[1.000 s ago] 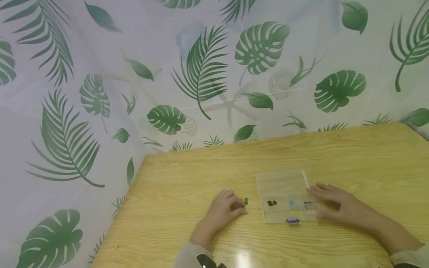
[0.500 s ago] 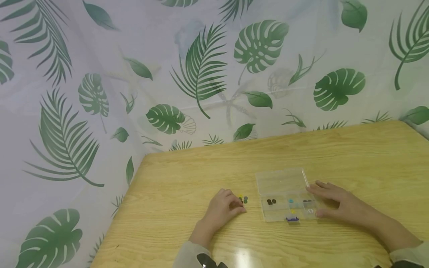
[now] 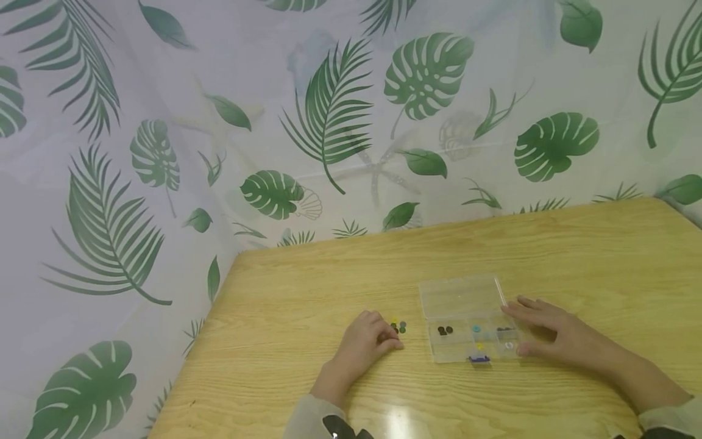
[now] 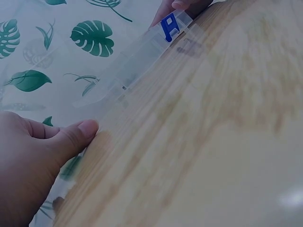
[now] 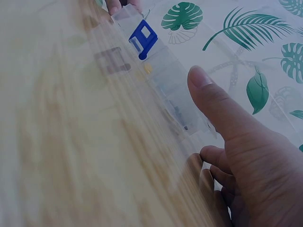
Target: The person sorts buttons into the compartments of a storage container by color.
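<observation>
A clear plastic compartment box [image 3: 452, 350] lies on the table with its lid [image 3: 463, 297] folded back. Inside are two dark discs [image 3: 445, 330], a light-blue piece [image 3: 476, 328], a yellow piece [image 3: 480, 346] and a white ring-like piece [image 3: 509, 346]. A blue latch [image 5: 143, 39] sits at its front edge. My right hand [image 3: 562, 335] rests at the box's right side, fingers and thumb spread along it. Left of the box, my left hand [image 3: 364, 341] rests on the table, fingers loosely bent, fingertips beside several small coloured discs [image 3: 402, 327]. No held thing shows in it.
The wood-grain table [image 3: 307, 280] extends around the box and both hands. A white cloth with green leaf prints [image 3: 334, 116] hangs along the table's back and left edges. Light glares off the table near the front [image 3: 397, 421].
</observation>
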Available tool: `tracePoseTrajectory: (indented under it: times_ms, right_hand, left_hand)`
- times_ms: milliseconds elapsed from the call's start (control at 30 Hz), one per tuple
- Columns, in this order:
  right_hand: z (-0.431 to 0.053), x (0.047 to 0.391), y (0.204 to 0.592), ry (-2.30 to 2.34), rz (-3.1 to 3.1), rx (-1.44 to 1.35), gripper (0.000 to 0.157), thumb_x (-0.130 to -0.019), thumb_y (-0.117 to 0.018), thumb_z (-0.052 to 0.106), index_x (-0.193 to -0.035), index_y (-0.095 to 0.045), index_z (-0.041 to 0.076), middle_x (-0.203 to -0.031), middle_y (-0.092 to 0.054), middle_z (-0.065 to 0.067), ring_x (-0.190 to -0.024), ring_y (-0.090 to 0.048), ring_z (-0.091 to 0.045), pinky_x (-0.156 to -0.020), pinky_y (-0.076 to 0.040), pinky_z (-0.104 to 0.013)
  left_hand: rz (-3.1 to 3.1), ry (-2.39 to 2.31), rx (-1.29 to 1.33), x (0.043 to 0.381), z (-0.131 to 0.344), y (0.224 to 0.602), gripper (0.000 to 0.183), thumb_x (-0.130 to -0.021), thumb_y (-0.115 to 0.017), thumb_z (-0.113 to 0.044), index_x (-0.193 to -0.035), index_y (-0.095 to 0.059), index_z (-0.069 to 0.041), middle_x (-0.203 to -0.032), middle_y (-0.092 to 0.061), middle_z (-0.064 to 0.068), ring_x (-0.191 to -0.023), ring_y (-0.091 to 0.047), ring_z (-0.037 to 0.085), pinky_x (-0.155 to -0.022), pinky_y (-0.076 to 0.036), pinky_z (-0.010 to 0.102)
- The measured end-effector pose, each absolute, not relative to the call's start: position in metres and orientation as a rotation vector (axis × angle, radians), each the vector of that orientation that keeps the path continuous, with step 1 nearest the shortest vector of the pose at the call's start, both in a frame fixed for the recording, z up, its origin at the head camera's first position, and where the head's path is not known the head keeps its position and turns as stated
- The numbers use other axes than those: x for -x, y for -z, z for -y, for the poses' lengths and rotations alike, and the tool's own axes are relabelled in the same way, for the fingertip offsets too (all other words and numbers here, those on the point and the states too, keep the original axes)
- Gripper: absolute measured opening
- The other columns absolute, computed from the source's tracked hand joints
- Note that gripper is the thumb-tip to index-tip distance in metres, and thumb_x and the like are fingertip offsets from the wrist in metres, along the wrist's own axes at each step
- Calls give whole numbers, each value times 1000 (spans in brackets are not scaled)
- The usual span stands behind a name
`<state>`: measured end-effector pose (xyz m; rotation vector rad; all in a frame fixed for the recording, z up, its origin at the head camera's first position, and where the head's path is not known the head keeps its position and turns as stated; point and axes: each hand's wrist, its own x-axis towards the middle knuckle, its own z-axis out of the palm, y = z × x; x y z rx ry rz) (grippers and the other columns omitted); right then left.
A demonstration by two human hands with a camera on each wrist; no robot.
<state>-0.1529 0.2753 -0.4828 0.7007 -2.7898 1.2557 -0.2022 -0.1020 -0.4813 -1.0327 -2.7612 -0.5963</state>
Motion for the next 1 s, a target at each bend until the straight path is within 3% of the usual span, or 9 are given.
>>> tracePoseTrajectory:
  times_ms: [1000]
  right_hand:
    - [-273,151,482,-1249,2790,-699,63,-82,-73,23,-140,-48,21,-144,-34,-30,-125,-22,-64,-88,-20,-77]
  left_hand:
    - [2291,505,1223,216,84,480,17,-75,-75,-34,-80,-69,-19,-75,-56,-9,-71,-45,5,-68,-36,12]
